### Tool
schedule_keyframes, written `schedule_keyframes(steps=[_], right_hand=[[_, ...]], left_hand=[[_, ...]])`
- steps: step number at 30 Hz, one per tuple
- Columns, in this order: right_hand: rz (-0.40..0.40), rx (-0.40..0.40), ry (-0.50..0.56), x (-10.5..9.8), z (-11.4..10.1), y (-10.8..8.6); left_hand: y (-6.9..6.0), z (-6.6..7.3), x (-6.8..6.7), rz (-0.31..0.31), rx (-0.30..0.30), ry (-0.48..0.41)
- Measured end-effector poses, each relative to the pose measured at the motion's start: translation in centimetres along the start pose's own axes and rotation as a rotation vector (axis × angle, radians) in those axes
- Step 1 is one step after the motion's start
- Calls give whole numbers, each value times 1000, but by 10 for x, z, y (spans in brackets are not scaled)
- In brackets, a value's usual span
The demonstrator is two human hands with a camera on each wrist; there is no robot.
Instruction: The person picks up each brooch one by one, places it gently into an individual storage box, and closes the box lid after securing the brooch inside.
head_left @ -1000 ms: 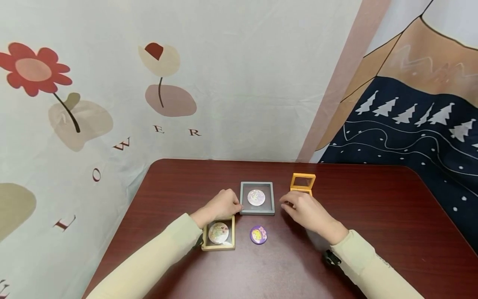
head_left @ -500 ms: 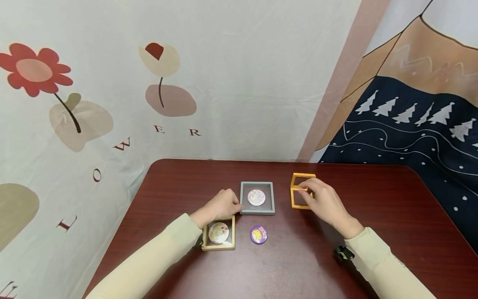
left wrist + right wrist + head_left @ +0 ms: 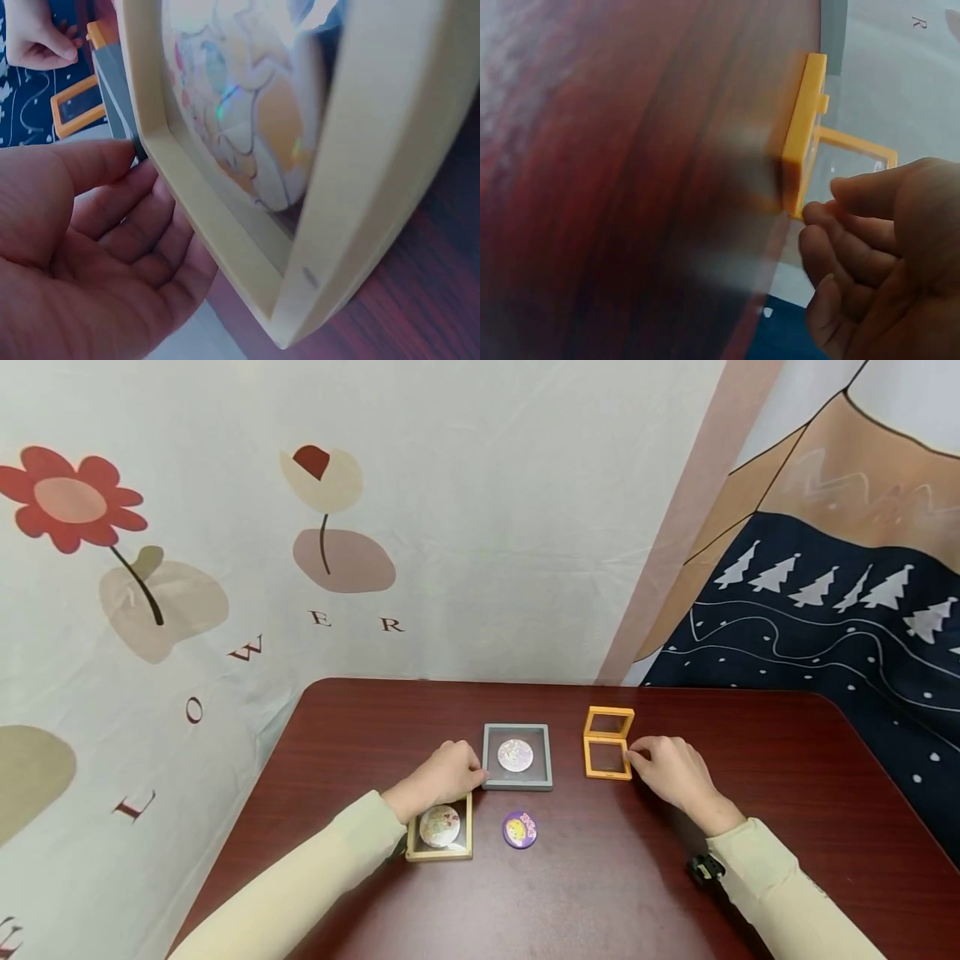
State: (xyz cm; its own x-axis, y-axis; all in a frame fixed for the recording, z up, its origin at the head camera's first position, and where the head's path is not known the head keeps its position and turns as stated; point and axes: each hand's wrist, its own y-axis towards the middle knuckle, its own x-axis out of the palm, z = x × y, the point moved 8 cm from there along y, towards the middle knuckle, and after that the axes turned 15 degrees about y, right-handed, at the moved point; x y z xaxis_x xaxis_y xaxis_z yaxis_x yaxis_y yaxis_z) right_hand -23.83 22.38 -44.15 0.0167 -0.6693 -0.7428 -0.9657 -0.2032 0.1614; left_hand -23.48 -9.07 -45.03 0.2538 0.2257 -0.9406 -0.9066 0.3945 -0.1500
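My left hand (image 3: 444, 772) pinches the lower left corner of the grey display frame (image 3: 543, 785), which holds a pale round badge (image 3: 515, 756). In the left wrist view, its thumb and fingers meet at the frame's dark edge. Below this hand lies a cream display frame (image 3: 439, 857) with another round badge (image 3: 439, 827) in it. My right hand (image 3: 675, 768) is at the right edge of a small yellow display frame (image 3: 607, 775), whose lid stands raised behind it. Its fingers are loosely bent, holding nothing; whether they touch the edge is unclear.
A purple round badge (image 3: 520, 830) lies on the dark red table (image 3: 570, 893) between the cream frame and the right arm. Behind the table hang a pale cloth (image 3: 510, 527) with flowers and a dark blue cloth with white trees (image 3: 817, 635).
My right hand has moved rightward, across the yellow frame to its right side, uncovering the frame. My left hand and the grey frame have stayed in place.
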Motion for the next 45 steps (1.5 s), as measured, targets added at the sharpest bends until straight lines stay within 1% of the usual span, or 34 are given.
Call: schedule_keyframes(steps=[2,3,5,7,9,10,12,15,17,21,25,29,34,38,42,45], right_hand=[[-14,21,-13,1,4,-1],[-20,30,-18,2,5,-1],[-33,47,-23,3,7,-1],[-47,62,-23,4,9,-1],[-60,73,-24,6,11,0],[-66,77,-24,7,12,0],[-77,86,-23,9,13,0],[-90,92,-23,11,14,0],[-90,91,-21,11,14,0],[-90,91,-15,10,13,0],[-100,97,-8,11,13,0],[-102,93,-1,12,12,-1],[-107,93,-1,13,12,-1],[-104,92,-5,12,12,-1],[-105,94,-2,12,11,-2],[-111,104,3,12,12,-2]], left_hand=[[-3,2,-2,39,-1,54],[-4,4,-4,69,1,100],[-7,9,-9,151,15,204],[-11,15,-15,236,28,282],[-15,22,-20,305,54,305],[-17,25,-22,326,71,292],[-20,32,-22,336,99,241],[-24,41,-19,334,143,186],[-26,48,-16,322,169,186],[-29,62,-7,292,238,251],[-32,73,3,238,304,294],[-33,80,13,185,348,338],[-34,85,25,117,367,433],[-33,86,29,84,371,488],[-31,86,30,52,379,513],[-30,84,32,16,383,494]])
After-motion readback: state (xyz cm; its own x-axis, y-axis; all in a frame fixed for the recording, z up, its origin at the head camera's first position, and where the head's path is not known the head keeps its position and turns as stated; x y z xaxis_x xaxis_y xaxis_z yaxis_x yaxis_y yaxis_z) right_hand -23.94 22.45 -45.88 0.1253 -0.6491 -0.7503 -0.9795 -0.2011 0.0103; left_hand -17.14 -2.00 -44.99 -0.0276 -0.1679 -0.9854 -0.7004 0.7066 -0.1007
